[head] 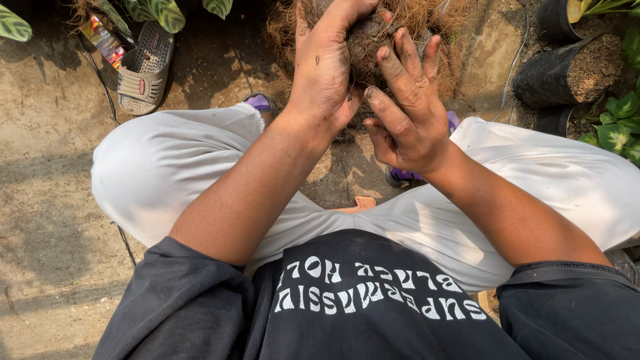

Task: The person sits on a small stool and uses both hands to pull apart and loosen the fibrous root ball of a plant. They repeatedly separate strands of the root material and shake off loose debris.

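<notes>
My left hand [328, 70] and my right hand [408, 107] both press around a dark, fibrous ball of soil and roots [369, 41], held above a heap of brown coconut fibre [427, 17]. The left hand wraps the ball's left side with fingers curled over the top. The right hand cups its right side with fingers spread, soil on the fingertips. Most of the ball is hidden behind the hands. I squat with my knees in white trousers [160, 167] on either side.
A grey sandal [145, 67] and a small colourful packet [103, 37] lie on the bare dirt ground at upper left. Black plastic pots [553, 77] filled with fibre lie at upper right, next to green-leaved plants [617, 130]. A thin cord [103, 87] runs across the ground.
</notes>
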